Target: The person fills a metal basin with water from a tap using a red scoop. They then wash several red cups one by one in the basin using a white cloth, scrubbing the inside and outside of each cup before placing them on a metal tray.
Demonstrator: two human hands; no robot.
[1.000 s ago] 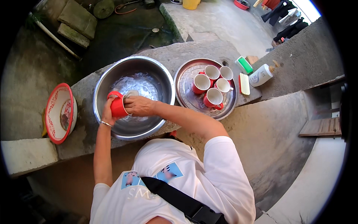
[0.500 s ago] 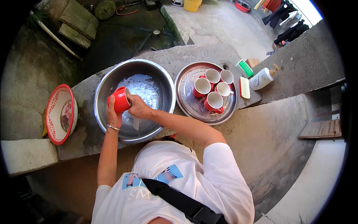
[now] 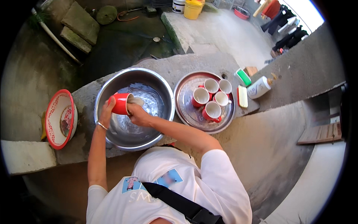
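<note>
A red mug [image 3: 121, 104] with a pale inside lies tilted on its side above the wide metal basin [image 3: 167, 125], its mouth toward the right. My left hand [image 3: 106, 112] is closed around the base end of this mug. At the mouth, my right hand [image 3: 138, 115] grips the lower rim, some of its fingers hidden. A pale, blurred patch shows just beyond the rim; I cannot tell whether it is water or a cloth. Shiny water [image 3: 149, 102] covers the basin's bottom. Right of the basin, several red mugs [image 3: 212, 110] stand upright on a round metal tray [image 3: 185, 112].
A red-rimmed enamel bowl [image 3: 55, 128] leans at the left. Beyond the tray are a green-and-white brush [image 3: 243, 77], a red-and-white brush or sponge [image 3: 242, 97] and a white pump bottle [image 3: 259, 88], all on the concrete ledge [image 3: 179, 59]. A yellow bucket [image 3: 192, 10] stands far back.
The red mug has tipped further onto its side, its mouth now facing right. My left hand has shifted slightly left and the right hand slightly lower. The whole view has moved a little.
</note>
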